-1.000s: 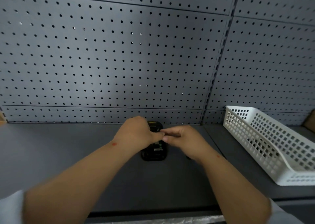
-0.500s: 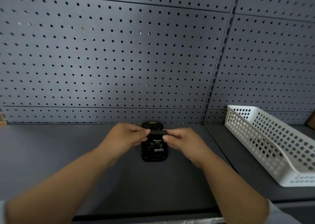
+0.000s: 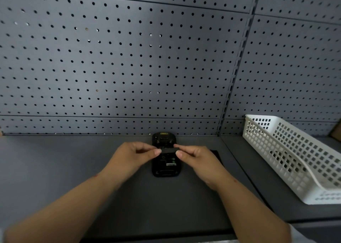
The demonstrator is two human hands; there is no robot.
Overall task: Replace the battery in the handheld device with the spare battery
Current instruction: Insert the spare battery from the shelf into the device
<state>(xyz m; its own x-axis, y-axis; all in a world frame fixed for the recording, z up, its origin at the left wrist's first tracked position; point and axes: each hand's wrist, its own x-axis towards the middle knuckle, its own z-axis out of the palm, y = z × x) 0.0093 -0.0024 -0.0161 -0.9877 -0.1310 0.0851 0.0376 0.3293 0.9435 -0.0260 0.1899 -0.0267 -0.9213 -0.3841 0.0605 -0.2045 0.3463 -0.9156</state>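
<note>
A black handheld device (image 3: 166, 166) lies face down on the grey shelf, its back open so the inner compartment and a small label show. Just above it, a flat black battery (image 3: 170, 150) is held level between both hands. My left hand (image 3: 132, 157) pinches its left end with thumb and forefinger. My right hand (image 3: 198, 159) pinches its right end the same way. A second flat black piece (image 3: 215, 155) lies on the shelf behind my right hand, mostly hidden.
A white perforated plastic basket (image 3: 287, 150) stands on the shelf at the right. A grey pegboard wall (image 3: 129, 67) rises directly behind the device. The shelf's front edge (image 3: 156, 237) runs below my forearms.
Both hands have drawn apart and nearer me; the black battery now shows level between their fingertips above the device, where a second ago the fingers were bunched together over it.
</note>
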